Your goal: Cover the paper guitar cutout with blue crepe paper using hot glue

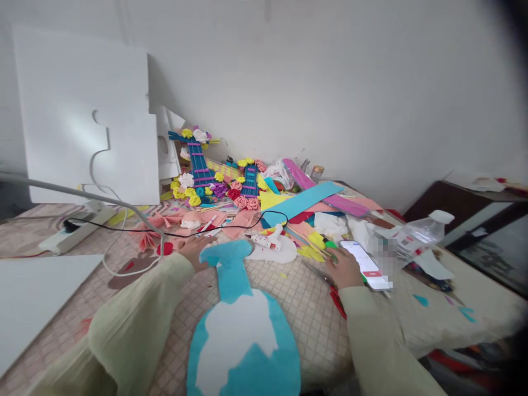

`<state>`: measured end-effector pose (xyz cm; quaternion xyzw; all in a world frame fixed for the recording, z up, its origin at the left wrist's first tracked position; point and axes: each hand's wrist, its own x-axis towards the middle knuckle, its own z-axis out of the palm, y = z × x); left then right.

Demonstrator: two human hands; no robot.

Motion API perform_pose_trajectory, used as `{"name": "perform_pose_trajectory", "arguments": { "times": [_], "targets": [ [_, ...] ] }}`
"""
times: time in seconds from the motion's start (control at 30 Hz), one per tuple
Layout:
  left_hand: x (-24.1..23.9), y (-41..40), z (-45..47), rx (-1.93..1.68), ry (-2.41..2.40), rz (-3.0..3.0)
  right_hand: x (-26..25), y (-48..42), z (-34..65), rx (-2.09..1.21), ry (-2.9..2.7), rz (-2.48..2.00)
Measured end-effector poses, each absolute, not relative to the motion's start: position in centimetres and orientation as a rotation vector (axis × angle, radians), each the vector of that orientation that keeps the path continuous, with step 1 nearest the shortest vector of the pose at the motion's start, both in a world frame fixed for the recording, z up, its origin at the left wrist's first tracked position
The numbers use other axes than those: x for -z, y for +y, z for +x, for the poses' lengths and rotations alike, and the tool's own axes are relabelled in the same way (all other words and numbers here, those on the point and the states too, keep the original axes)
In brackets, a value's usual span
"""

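A blue guitar-shaped cutout (234,278), partly faced with torn-edged white paper (235,335), lies in front of me. My left hand (196,252) rests at the upper left end of its head, fingers stretched out over the table and partly hidden by the cutout. To the right, my right hand (344,268) is low over the table with its fingers apart, close to a green-tipped item (330,243). Red-handled scissors (337,301) lie just beside that hand. A lit phone (365,264) is at its other side. Between my hands sits a white glue gun (268,239).
Several paper strips and scraps, including a blue strip (305,203), crowd the back. Two flower-trimmed blue guitar models (198,165) stand by the wall. A power strip (76,228) with loose cables is at left. A clear plastic bottle (424,234) lies at right.
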<state>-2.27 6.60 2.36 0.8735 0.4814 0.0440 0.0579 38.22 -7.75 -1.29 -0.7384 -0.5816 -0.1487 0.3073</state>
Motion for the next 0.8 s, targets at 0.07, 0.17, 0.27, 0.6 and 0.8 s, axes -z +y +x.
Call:
{"name": "perform_pose_trajectory", "arguments": {
  "times": [0.07, 0.17, 0.27, 0.6, 0.8],
  "targets": [
    [-3.5, 8.0, -2.0, -0.139, 1.453, 2.659, 0.2, -8.7, 37.1, 0.367, -1.560, -1.887],
    [-4.5, 10.7, -0.2, -0.135, 1.475, 2.662, -1.5, -10.9, 34.9, 0.278, -1.577, -1.741],
    [-4.3, 13.3, 2.6, -0.114, 1.460, 2.680, -2.3, -13.6, 33.1, 0.180, -1.512, -1.673],
    [-2.9, 17.2, 5.7, 0.024, 1.449, 2.610, -0.4, -19.5, 33.4, 0.097, -1.374, -1.689],
    [-2.6, 16.7, 6.3, -0.233, 1.492, 2.494, -0.3, -19.0, 32.6, 0.077, -1.361, -1.687]
  ]
}}
